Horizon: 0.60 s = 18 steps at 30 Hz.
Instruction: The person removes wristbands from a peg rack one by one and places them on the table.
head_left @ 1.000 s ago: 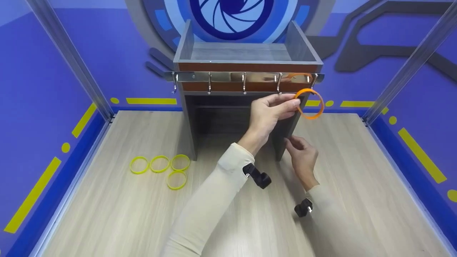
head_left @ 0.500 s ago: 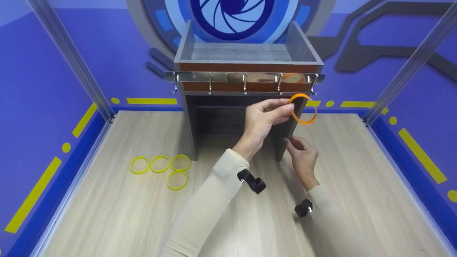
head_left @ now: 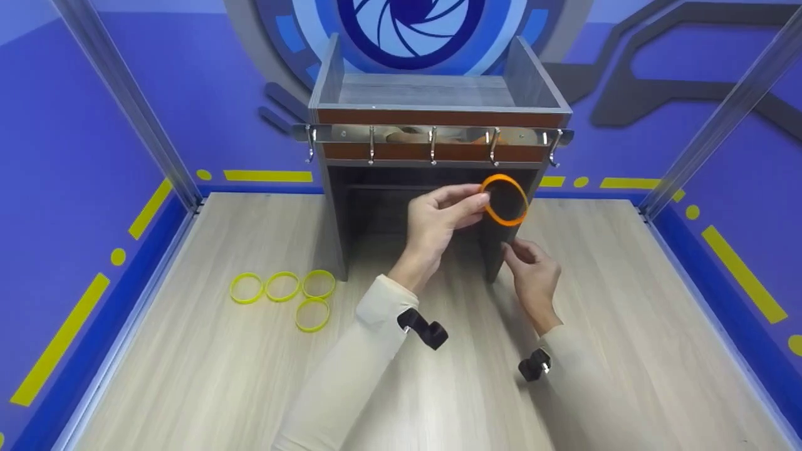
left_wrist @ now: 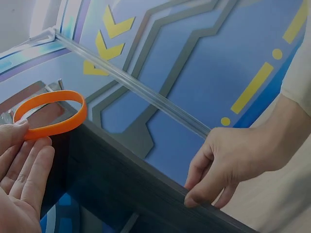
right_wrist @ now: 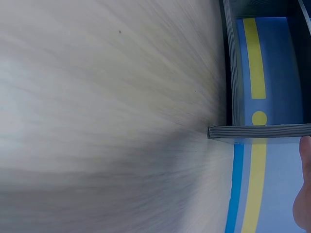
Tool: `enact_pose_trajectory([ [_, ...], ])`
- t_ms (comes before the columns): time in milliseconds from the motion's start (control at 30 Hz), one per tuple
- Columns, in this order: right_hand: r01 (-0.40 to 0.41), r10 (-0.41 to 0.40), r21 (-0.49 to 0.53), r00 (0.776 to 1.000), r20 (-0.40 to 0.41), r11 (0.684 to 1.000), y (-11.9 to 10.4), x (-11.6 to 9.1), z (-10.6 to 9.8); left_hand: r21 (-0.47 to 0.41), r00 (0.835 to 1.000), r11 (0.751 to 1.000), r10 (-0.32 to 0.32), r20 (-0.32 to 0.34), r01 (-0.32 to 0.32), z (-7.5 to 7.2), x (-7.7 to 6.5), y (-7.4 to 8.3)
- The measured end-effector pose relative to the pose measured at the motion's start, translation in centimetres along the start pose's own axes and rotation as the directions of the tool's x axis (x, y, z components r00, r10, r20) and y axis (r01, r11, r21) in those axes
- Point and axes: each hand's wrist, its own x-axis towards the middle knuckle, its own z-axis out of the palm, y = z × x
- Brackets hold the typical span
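An orange wristband (head_left: 509,223) is pinched between the thumb and fingers of my left hand (head_left: 429,222), below the hook rail (head_left: 404,134) and in front of the grey shelf unit's opening. In the left wrist view the orange band (left_wrist: 58,128) hangs clear of the hooks. My right hand (head_left: 536,279) grips the front edge of the unit's right side panel (head_left: 495,254), lower down. The left wrist view shows that right hand (left_wrist: 238,155) with its thumb and fingers on the panel edge. Only a small part of the right hand (right_wrist: 303,194) appears in the right wrist view.
Several yellow wristbands (head_left: 246,303) lie flat on the wooden tabletop (head_left: 207,376) to the left. Several metal hooks stick out from the rail across the unit's front. Blue printed walls (head_left: 106,156) enclose the table at the back and sides.
My left hand has moved left and downward with the orange wristband, away from the rail's right end. The right hand keeps its place on the side panel.
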Motion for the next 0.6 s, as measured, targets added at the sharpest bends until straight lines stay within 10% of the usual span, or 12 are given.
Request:
enact_pose_trajectory([
  [600, -0.002, 0.002, -0.010, 1.000, -0.027, 1.000, -1.9, -0.5, 0.3, -0.009, 0.988, 0.999, -0.039, -0.152, 0.039, -6.0, -1.8, -1.6],
])
